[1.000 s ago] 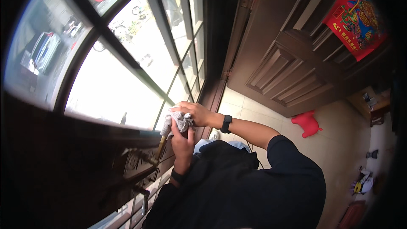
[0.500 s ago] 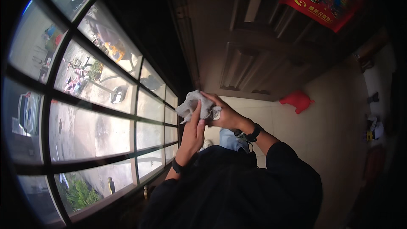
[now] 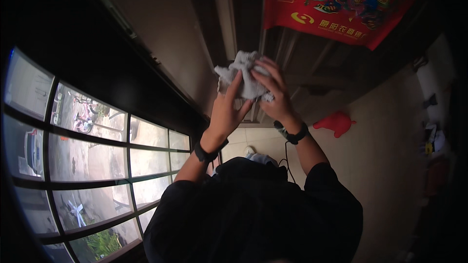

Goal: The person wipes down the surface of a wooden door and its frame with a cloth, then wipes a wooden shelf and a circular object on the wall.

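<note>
A crumpled light-grey cloth is held between my two hands, in front of the dark panelled door. My left hand grips its lower left side, with the index finger stretched up over the folds. From the right, my right hand closes over the cloth with its fingers bent across the top. A dark band circles each wrist. Whether the cloth touches the door I cannot tell.
To the left is a window with dark bars, bicycles and plants outside. A red poster hangs on the door, upper right. On the tiled floor lies a red object. Items line the dim right edge.
Both hands have moved up and slightly right with the cloth, away from the window. The view has turned toward the door, so more of the poster shows. My right fingers now cover the cloth's top.
</note>
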`<state>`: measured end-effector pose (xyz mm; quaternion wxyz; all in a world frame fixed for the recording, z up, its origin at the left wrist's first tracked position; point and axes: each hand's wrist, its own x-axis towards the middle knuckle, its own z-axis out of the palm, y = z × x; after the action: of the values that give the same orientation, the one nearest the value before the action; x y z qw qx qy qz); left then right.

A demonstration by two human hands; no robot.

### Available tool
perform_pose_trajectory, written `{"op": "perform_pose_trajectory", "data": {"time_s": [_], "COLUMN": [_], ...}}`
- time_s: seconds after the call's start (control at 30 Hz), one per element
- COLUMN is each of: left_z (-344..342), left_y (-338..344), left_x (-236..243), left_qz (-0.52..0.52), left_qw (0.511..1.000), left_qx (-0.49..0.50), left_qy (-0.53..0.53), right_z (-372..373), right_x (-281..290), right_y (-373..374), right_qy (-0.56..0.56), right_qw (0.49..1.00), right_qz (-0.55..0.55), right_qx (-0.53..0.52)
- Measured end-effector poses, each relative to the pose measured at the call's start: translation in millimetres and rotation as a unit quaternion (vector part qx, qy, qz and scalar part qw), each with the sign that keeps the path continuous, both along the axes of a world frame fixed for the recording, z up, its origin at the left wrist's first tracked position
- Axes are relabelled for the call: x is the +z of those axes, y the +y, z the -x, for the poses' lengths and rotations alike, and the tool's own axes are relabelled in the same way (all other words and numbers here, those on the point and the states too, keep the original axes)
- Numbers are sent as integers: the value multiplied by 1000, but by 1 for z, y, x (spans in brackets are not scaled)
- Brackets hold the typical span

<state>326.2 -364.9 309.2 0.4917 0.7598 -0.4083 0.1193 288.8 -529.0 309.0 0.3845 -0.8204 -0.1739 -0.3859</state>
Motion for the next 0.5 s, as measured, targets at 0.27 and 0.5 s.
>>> {"op": "perform_pose_trajectory", "data": {"time_s": [0.27,0.5], "left_z": [-28,-14], "left_y": [-139,-152], "left_x": [4,-63], "left_qz": [-8,-110], "left_qw": [995,989], "left_qx": [-89,-100], "left_qy": [-49,18], "right_z": [-5,16], "right_x": [-9,-93], "right_y": [-109,-109], "right_qy": [-136,-40], "right_qw": [943,942], "right_qz": [104,58], "right_qx": [-286,-329]}}
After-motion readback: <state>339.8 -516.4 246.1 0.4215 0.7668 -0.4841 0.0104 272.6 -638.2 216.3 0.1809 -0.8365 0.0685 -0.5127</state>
